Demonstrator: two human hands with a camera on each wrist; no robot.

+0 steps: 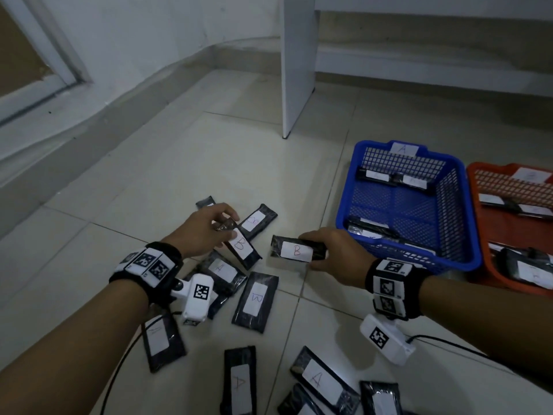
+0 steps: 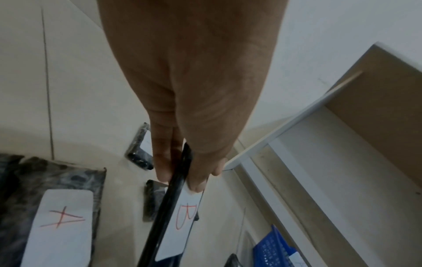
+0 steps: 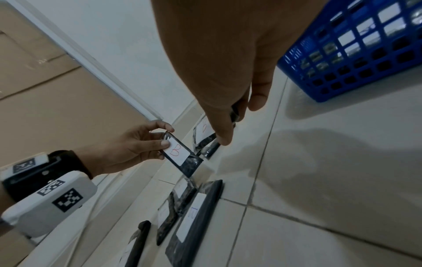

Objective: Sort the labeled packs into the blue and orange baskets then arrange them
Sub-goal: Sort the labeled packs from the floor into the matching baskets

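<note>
A B pack (image 1: 241, 245) is pinched at its end by the left hand (image 1: 206, 227), and another B pack (image 1: 296, 251) by the right hand (image 1: 332, 256), just above the floor (image 1: 179, 163). They look thin, light and bendy, so ends are best gripped.

My head camera looks down and forward over the floor (image 1: 209, 151). Each wrist camera sits close behind its hand, facing along the fingers. The right wrist view and the head view share the left hand (image 3: 134, 144) and the blue basket (image 3: 356, 54).
</note>
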